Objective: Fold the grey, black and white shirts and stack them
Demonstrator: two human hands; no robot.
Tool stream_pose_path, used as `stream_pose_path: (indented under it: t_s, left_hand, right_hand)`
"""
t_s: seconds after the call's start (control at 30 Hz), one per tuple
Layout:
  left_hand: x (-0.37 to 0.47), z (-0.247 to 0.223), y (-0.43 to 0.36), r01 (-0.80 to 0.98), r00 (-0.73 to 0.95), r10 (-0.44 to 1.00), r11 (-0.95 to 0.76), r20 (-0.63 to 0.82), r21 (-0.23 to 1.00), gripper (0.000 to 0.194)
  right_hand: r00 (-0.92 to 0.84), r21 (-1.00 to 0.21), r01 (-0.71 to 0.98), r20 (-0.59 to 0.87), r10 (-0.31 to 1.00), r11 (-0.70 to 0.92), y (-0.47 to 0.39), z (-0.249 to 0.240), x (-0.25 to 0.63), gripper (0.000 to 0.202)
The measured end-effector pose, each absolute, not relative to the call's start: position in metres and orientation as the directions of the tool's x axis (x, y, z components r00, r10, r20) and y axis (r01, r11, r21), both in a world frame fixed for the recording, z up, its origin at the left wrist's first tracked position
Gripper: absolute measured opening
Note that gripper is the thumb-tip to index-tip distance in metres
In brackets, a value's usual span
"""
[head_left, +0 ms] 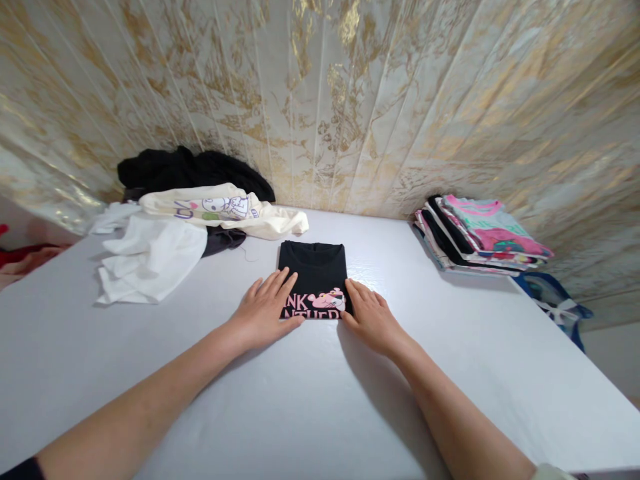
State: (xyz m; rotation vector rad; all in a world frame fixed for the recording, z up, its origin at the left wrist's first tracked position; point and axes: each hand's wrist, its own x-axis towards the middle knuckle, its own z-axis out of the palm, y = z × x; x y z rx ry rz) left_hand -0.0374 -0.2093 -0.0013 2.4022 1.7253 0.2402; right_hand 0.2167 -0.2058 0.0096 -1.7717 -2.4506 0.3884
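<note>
A black T-shirt point(315, 273) lies folded into a small rectangle in the middle of the table, neckline at the far end. Pink lettering and a pink cartoon panther head show on its near half. My left hand point(265, 308) rests flat over the shirt's left edge, fingers stretched out and covering part of the lettering. On the right edge lies my right hand point(371, 313), its fingers extended and touching the cloth. Both thumbs are at the near fold.
Loose clothes lie at the back left: a white garment point(153, 260), a cream printed one point(270, 219) and a black heap point(200, 170). A folded stack point(480, 233) stands at the table's point(280, 413) back right, beside a blue-edged bag point(560, 303). A gold-patterned curtain point(320, 100) hangs behind.
</note>
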Motion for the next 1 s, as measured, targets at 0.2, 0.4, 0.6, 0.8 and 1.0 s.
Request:
stream_pose_path:
  t_s: [0.2, 0.4, 0.6, 0.8, 1.0]
  left_hand:
    - [-0.06, 0.028, -0.192, 0.944, -0.043, 0.991, -0.002, 0.129, 0.33, 0.033]
    - [-0.055, 0.043, -0.206, 0.953, 0.124, 0.98, -0.073, -0.158, 0.295, 0.029]
    - [-0.058, 0.044, -0.209, 0.946, 0.202, 0.949, -0.125, -0.244, 0.298, 0.028]
    - [-0.062, 0.039, -0.205, 0.944, 0.162, 0.958, -0.081, -0.236, 0.32, 0.027]
    - [-0.057, 0.045, -0.203, 0.961, 0.111, 0.968, -0.047, -0.224, 0.272, 0.031]
  right_hand:
    - [-0.349, -0.453, 0.826, 0.054, 0.936, 0.334, -0.187, 0.003, 0.239, 0.067]
    - [-0.348, -0.447, 0.826, 0.074, 0.935, 0.343, -0.189, 0.003, 0.233, 0.06]
    - [-0.401, -0.397, 0.843, -0.014, 0.916, 0.363, -0.192, 0.009, 0.238, 0.072]
    - [-0.314, -0.416, 0.86, 0.025, 0.949, 0.296, -0.187, 0.012, 0.249, 0.062]
    - [-0.26, -0.606, 0.786, -0.145, 0.955, 0.122, -0.189, 0.022, 0.251, 0.014]
